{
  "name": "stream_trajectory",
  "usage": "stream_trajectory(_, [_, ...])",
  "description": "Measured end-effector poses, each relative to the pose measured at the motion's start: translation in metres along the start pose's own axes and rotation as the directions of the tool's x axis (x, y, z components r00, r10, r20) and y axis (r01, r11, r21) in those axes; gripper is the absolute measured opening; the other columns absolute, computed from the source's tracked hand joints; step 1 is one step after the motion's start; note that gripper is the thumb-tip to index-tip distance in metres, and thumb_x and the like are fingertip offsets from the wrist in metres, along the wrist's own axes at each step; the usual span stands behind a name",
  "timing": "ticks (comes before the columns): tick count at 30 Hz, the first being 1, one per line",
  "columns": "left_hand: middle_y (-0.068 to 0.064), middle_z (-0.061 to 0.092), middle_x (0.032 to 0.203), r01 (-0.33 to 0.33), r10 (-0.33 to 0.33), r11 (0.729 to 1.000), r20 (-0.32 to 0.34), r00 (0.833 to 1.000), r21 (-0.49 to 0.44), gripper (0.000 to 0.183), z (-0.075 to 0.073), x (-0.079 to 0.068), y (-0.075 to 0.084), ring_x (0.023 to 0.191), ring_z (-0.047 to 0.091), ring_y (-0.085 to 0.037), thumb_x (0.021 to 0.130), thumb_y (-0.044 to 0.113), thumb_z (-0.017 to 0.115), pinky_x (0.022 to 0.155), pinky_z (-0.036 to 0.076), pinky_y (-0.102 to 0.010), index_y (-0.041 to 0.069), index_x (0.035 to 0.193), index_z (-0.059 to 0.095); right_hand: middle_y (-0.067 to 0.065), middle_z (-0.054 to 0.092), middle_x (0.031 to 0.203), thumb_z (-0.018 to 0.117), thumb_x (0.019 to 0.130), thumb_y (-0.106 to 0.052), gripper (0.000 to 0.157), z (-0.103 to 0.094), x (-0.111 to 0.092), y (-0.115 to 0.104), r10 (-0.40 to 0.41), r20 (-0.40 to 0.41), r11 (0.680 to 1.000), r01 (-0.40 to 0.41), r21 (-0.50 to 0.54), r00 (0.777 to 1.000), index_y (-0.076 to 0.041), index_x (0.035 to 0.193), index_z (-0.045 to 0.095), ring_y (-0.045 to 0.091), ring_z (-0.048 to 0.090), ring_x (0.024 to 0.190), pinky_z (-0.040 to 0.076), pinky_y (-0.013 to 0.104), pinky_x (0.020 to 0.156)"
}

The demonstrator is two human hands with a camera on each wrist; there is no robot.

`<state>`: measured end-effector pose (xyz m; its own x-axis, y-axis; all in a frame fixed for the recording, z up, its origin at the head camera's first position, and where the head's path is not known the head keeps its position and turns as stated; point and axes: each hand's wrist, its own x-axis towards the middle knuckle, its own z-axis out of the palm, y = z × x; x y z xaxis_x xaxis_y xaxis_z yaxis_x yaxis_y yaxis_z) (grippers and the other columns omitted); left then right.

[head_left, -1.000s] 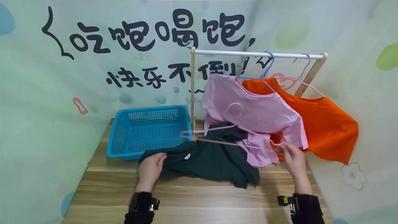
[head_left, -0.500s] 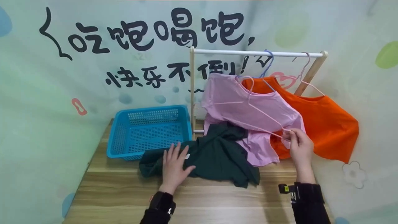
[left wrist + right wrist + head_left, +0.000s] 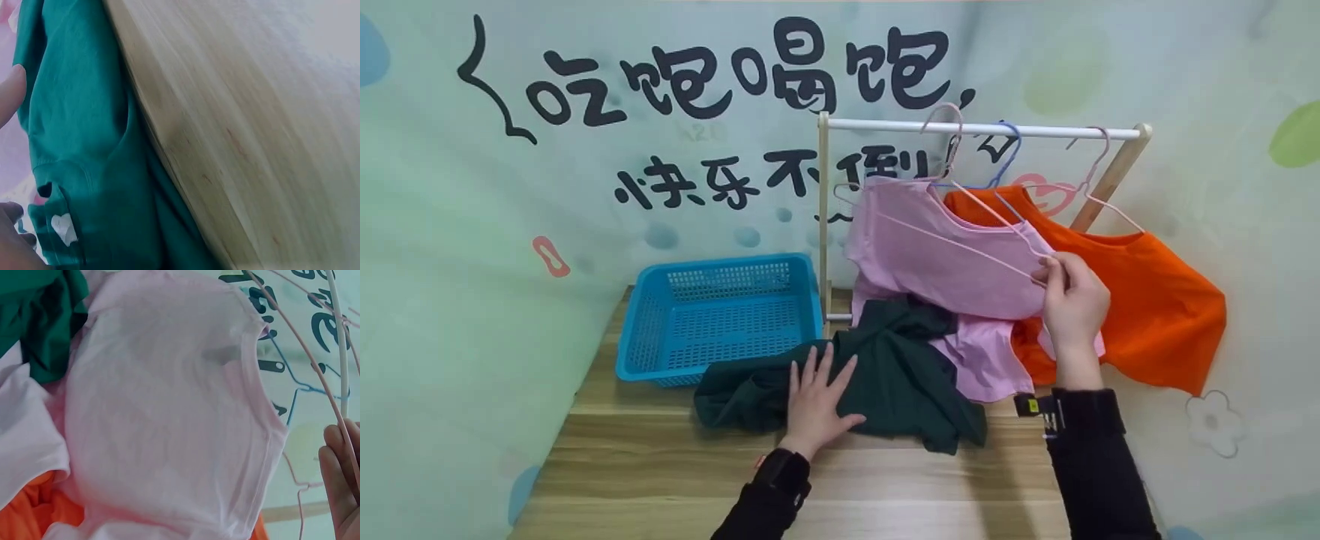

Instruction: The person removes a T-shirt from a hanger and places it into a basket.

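Observation:
My right hand (image 3: 1072, 304) pinches one end of a pink clothes hanger (image 3: 304, 343), which carries no garment. Its hook is level with the white rail (image 3: 877, 125) of a small clothes rack; whether it sits over the rail I cannot tell. A pink T-shirt (image 3: 952, 259) hangs right behind it on a blue hanger (image 3: 1012, 154). With fingers spread, my left hand (image 3: 817, 409) rests on a crumpled dark green T-shirt (image 3: 900, 382) on the table. A small white patch (image 3: 64, 228) near its neckline shows in the left wrist view.
An orange T-shirt (image 3: 1162, 307) hangs farther right on another pink hanger (image 3: 1105, 154). A blue perforated basket (image 3: 630, 330) stands on the wooden table (image 3: 645, 480), left of the rack's wooden post (image 3: 824, 225). Behind stands a printed backdrop (image 3: 585, 202).
My right hand has raised the pink hanger from over the green T-shirt up to the rail. My left hand has released the green T-shirt's left edge, opened, and shifted right across it.

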<state>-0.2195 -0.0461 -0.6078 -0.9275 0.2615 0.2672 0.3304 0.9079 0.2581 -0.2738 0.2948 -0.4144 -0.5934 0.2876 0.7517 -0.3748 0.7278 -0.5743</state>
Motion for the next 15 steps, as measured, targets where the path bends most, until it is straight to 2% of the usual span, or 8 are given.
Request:
stream_trajectory(4, [-0.011, 0.013, 0.165, 0.0, -0.001, 0.999, 0.024, 1.0, 0.039, 0.102, 0.004, 0.005, 0.005, 0.15, 0.005, -0.037, 0.074, 0.064, 0.078, 0.115, 0.002, -0.064, 0.033, 0.157, 0.027, 0.012, 0.072, 0.08, 0.065, 0.097, -0.016, 0.017, 0.009, 0.007, -0.012, 0.012, 0.014, 1.0, -0.012, -0.019, 1.0, -0.001, 0.095, 0.072, 0.026, 0.069, 0.074, 0.045, 0.014, 0.072])
stream_trajectory(8, [-0.011, 0.009, 0.165, 0.01, -0.013, 0.996, 0.042, 0.999, 0.085, 0.104, 0.011, 0.008, 0.009, 0.15, 0.0, -0.035, 0.073, 0.067, 0.075, 0.115, -0.002, -0.061, 0.033, 0.158, 0.025, 0.011, 0.072, 0.082, 0.063, 0.098, -0.021, 0.021, 0.018, 0.01, -0.02, 0.024, 0.052, 0.999, -0.022, -0.047, 0.998, -0.002, 0.097, 0.072, 0.026, 0.068, 0.076, 0.047, 0.026, 0.072])
stream_trajectory(12, [-0.011, 0.008, 0.165, 0.019, -0.025, 0.995, 0.055, 0.998, 0.1, 0.106, 0.023, 0.004, 0.011, 0.151, 0.002, -0.033, 0.073, 0.068, 0.075, 0.116, -0.001, -0.059, 0.033, 0.158, 0.023, 0.011, 0.071, 0.078, 0.064, 0.097, -0.017, 0.018, 0.029, 0.007, -0.022, -0.019, 0.056, 0.999, 0.021, -0.04, 0.998, -0.002, 0.092, 0.072, 0.028, 0.068, 0.074, 0.047, 0.036, 0.07])
stream_trajectory(15, [-0.012, 0.009, 0.165, 0.044, -0.051, 0.996, 0.091, 0.995, 0.08, 0.107, 0.033, 0.001, 0.011, 0.15, 0.006, -0.035, 0.073, 0.069, 0.075, 0.116, 0.002, -0.061, 0.033, 0.159, 0.022, 0.011, 0.071, 0.076, 0.065, 0.097, -0.013, 0.015, 0.036, 0.002, -0.021, -0.052, 0.065, 0.998, 0.054, -0.025, 0.997, -0.002, 0.09, 0.072, 0.029, 0.067, 0.072, 0.046, 0.039, 0.068])
